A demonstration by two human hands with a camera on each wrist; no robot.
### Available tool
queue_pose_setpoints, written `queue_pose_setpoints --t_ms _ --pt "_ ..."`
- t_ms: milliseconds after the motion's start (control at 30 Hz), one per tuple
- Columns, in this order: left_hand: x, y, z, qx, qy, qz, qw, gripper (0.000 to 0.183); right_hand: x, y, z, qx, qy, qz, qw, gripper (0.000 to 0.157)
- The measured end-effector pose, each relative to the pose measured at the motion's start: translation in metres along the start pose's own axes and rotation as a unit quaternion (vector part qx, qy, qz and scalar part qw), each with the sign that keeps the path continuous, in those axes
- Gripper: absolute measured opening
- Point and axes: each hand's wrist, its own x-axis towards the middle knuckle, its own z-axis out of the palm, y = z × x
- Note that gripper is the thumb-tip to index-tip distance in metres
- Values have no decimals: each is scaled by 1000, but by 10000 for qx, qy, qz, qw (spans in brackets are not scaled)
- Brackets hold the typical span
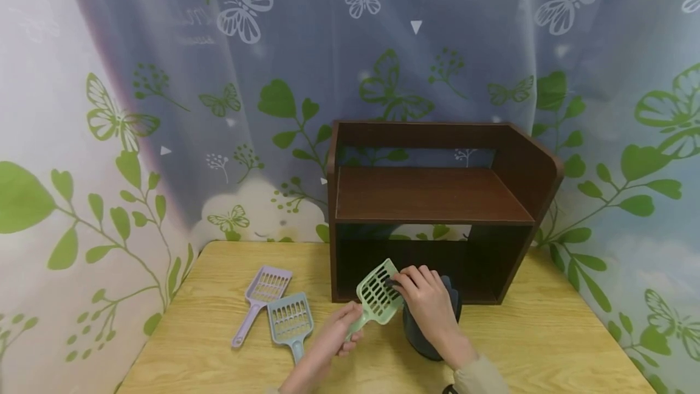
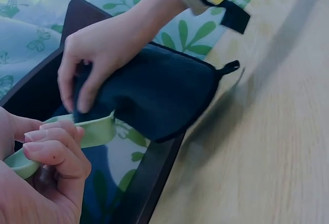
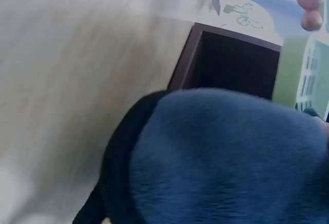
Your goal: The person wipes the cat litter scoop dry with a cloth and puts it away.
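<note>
My left hand (image 1: 338, 328) grips the handle of a pale green litter scoop (image 1: 367, 311), holding it tilted in front of the shelf's lower opening. In my right hand (image 1: 430, 304) is a dark blue plush cloth (image 2: 159, 88) with black edging and a small hanging loop. The thumb and fingers pinch the cloth at the scoop's right side, and a dark bit of it overlaps the slotted head. The rest of the cloth hangs down below the right hand. In the right wrist view, the fuzzy cloth covers most of the lower half, hiding the right fingers.
Left of my hands, a purple litter scoop (image 1: 254, 306) and a grey-blue litter scoop (image 1: 284, 337) lie side by side on the wooden table (image 1: 186, 333). A dark brown two-tier shelf (image 1: 432, 193) stands at the back, before a patterned curtain (image 1: 306, 47).
</note>
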Motion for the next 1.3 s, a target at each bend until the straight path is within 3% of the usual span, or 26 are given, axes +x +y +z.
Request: queue_pose_setpoints --t_ms 133,267,367,467,567,633,700,800,833,900,1000,1133,1200,1300 --pt "2 2 -6 15 29 78 10000 26 -6 2 -1 131 -30 157 9998 27" --pt "0 2 -13 -28 -210 158 9997 28 -11 6 -5 627 180 927 9936 25" --pt "-1 3 -17 -168 -367 235 9989 36 -13 9 -7 1049 368 1639 9802 22" --pt "-1 6 -20 -289 -458 262 9982 42 -14 10 -9 1701 407 2378 9555 20" --pt "-1 7 -20 -415 -496 236 9976 40 -15 10 -11 2590 278 3248 9092 17" --pt "0 7 -19 -510 -506 224 9972 38 -16 10 -11 3253 168 3759 8675 18" --pt "1 6 -17 -616 -519 204 9965 36 -16 9 -12 3891 39 4214 8192 21" --pt "2 6 -14 -794 -532 138 9953 37 -16 6 -14 4602 -39 4623 7580 27" --pt "2 6 -13 -842 -539 113 9949 37 -15 5 -14 4754 -34 4715 7428 29" --pt "2 7 -12 -877 -623 66 9942 39 -13 3 -14 4932 -8 4819 7242 30" --pt "2 8 -10 -740 -846 -11 9937 41 -10 3 -11 5112 36 4834 7106 29" --pt "0 8 -8 -522 -1109 -51 9924 40 -5 7 -9 5267 2 4752 7049 30" --pt "-1 6 -8 -477 -1158 -85 9921 40 -3 12 -9 5273 -50 4680 7092 31" --pt "-2 4 -9 -287 -1200 -125 9923 38 0 19 -10 5228 -254 4478 7249 30"
